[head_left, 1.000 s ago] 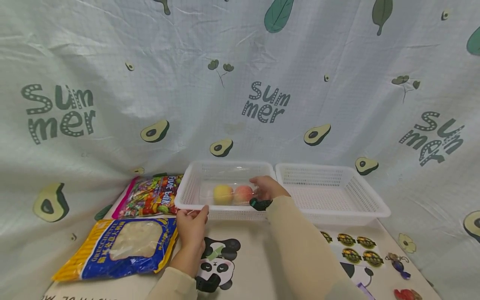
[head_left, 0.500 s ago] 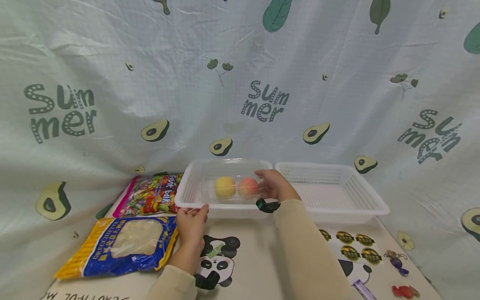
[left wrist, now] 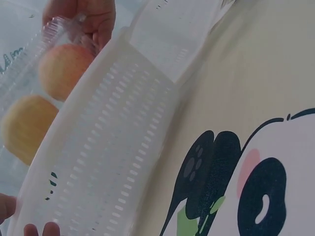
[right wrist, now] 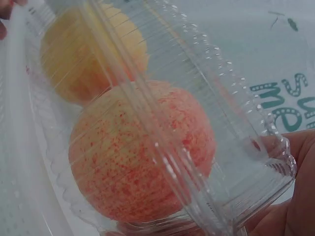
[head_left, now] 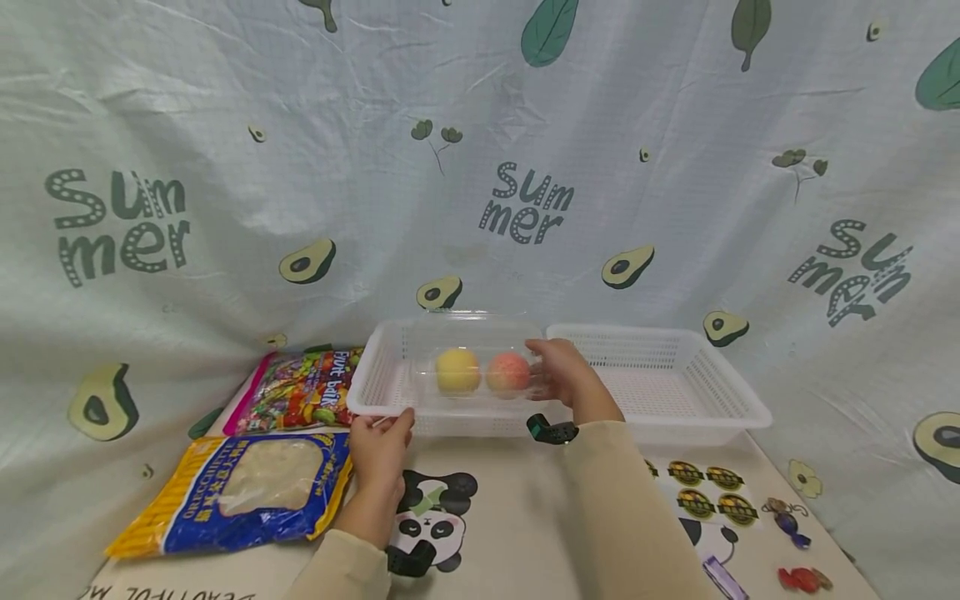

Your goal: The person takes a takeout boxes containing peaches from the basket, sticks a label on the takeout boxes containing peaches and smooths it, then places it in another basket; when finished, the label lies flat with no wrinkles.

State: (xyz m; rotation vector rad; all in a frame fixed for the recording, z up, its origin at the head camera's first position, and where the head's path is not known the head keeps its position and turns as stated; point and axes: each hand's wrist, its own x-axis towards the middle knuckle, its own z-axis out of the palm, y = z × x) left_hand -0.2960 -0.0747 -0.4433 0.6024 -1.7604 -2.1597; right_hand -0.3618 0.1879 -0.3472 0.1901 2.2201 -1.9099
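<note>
A: Head view first. The right hand (head_left: 566, 379) grips one end of a clear ribbed plastic clamshell box (head_left: 480, 358), fingers curled round it, holding it above the left white basket (head_left: 375, 392).

B: And inside it, a round yellow fruit (head_left: 458, 371) beside a pink speckled one (head_left: 508, 372). The left hand (head_left: 381, 446) pinches that basket's near rim. The basket is slotted, hard plastic.

A: A second white basket (head_left: 675, 383) sits just beside it on the right. Two glossy crinkled bags lie to the left: a colourful candy bag (head_left: 300, 390) and a blue-and-yellow bag (head_left: 247, 487).

B: Left wrist view: the slotted basket wall (left wrist: 113, 147) runs diagonally, with fingertips (left wrist: 37, 229) at its rim and both fruits behind it.

A: Right wrist view: ridged transparent lid over the speckled peach-like fruit (right wrist: 142, 152), with the smooth yellow one (right wrist: 93, 54) behind.
</note>
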